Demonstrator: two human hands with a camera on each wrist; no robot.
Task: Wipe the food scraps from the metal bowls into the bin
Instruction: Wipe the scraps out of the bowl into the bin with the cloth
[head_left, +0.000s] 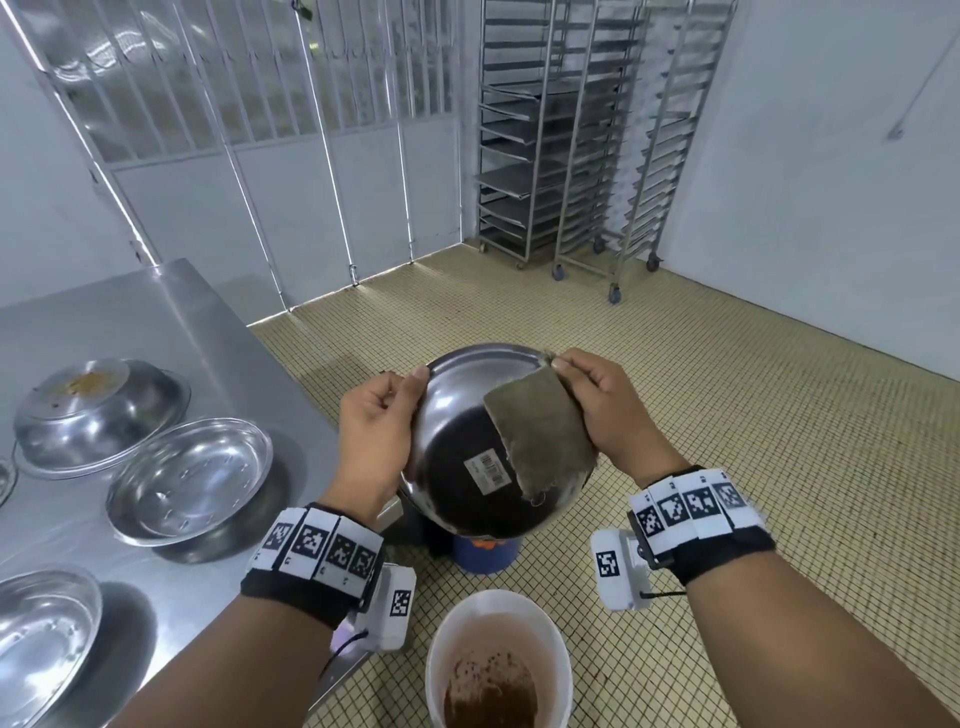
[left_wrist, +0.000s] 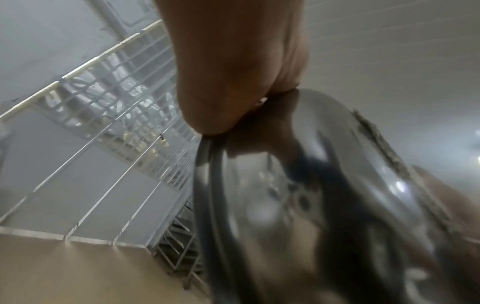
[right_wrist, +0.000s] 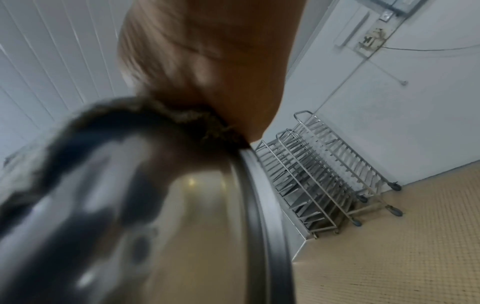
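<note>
**Holding a bowl tipped over the bin, cloth at its rim**

Gripping a metal bowl (head_left: 467, 452) between both hands, a person holds it in the air with its underside and a barcode label toward the camera, its mouth facing away. The left hand (head_left: 371, 441) curls around the left rim. The right hand (head_left: 605, 410) pinches a grey-brown cloth (head_left: 540, 441) against the right rim; the cloth drapes over the bowl's outside. A white bin (head_left: 498, 660) with brown scraps inside stands on the floor below and nearer the body than the hands. To the left of the left hand, a table (head_left: 171, 322) carries more bowls; one (head_left: 98, 410) holds yellowish scraps.

To wipe well, the bowl's mouth probably needs turning down directly above the bin, the left hand steadying while the cloth sweeps inside toward the lower rim.
</note>
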